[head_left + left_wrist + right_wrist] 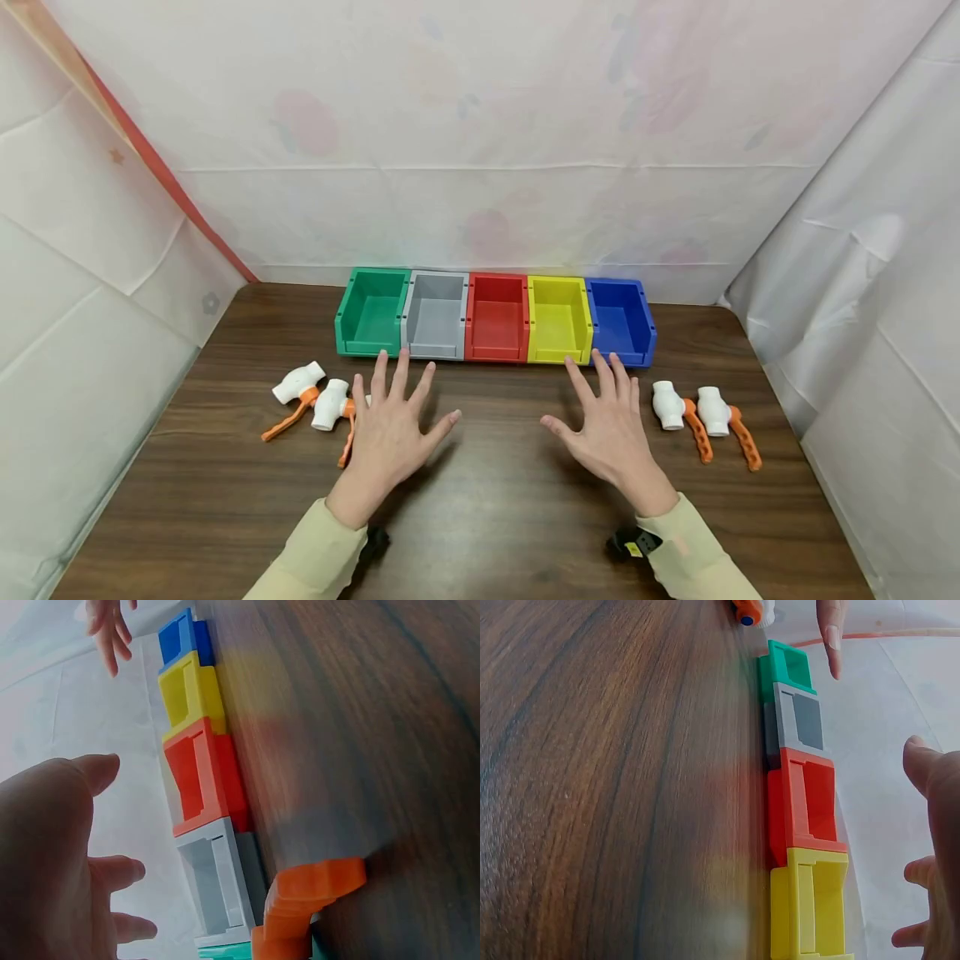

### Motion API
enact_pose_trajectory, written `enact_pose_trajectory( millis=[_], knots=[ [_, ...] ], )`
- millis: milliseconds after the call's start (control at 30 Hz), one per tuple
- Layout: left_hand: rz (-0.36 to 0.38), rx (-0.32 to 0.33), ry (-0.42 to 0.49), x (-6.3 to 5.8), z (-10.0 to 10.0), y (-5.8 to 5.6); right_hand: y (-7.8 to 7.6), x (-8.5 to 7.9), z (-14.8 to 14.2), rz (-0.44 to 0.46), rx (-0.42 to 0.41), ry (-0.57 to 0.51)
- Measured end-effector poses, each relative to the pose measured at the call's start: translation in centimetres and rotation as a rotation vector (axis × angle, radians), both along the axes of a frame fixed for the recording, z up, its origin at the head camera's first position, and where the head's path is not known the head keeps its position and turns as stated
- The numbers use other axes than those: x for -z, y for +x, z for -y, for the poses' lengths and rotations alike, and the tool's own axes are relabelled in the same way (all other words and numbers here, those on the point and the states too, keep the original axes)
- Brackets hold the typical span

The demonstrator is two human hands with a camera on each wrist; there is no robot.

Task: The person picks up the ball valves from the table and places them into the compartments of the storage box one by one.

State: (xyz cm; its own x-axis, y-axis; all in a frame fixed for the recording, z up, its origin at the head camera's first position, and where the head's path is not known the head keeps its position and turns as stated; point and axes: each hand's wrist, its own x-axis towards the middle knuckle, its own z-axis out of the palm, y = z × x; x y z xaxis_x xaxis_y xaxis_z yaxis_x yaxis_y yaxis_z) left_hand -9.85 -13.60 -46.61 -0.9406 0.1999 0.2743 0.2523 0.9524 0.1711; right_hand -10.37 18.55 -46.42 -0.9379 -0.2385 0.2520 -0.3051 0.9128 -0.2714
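Both hands hover over the table with fingers spread and nothing held. My left hand [390, 433] is beside a white ball valve [330, 406] with an orange handle; a bit of white shows behind its fingers. Farther left lies another white ball valve [298, 383]. In the left wrist view, an orange handle [300, 900] stands close below the hand. My right hand [611, 429] has its fingertips near the front of the yellow and blue bins. To its right lie two more valves, a nearer valve [668, 406] and an outer valve [714, 412], handles toward me.
A row of open bins stands at the back of the wooden table [495, 500]: green bin [375, 346], grey bin [437, 317], red bin [498, 317], yellow bin [558, 317], blue bin [621, 321]. White cloth [480, 192] hangs behind and at both sides.
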Motion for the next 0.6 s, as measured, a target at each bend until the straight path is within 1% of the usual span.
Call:
enact_pose_trajectory(
  millis=[133,267,467,600],
  knots=[
    [-0.014,-0.001,-0.012,-0.2,0.2,-0.1,-0.1,-0.1,0.2,0.005,0.003,0.017],
    [-0.059,0.013,0.005,-0.3,0.4,-0.1,0.0,-0.2,0.3,0.036,0.01,0.03],
    [-0.151,0.044,0.082,-0.2,0.9,0.1,0.2,-0.2,0.4,0.046,0.014,0.014],
    [-0.193,0.059,0.124,-0.2,1.2,0.1,0.4,-0.3,0.5,0.046,0.022,-0.016]
  ],
)
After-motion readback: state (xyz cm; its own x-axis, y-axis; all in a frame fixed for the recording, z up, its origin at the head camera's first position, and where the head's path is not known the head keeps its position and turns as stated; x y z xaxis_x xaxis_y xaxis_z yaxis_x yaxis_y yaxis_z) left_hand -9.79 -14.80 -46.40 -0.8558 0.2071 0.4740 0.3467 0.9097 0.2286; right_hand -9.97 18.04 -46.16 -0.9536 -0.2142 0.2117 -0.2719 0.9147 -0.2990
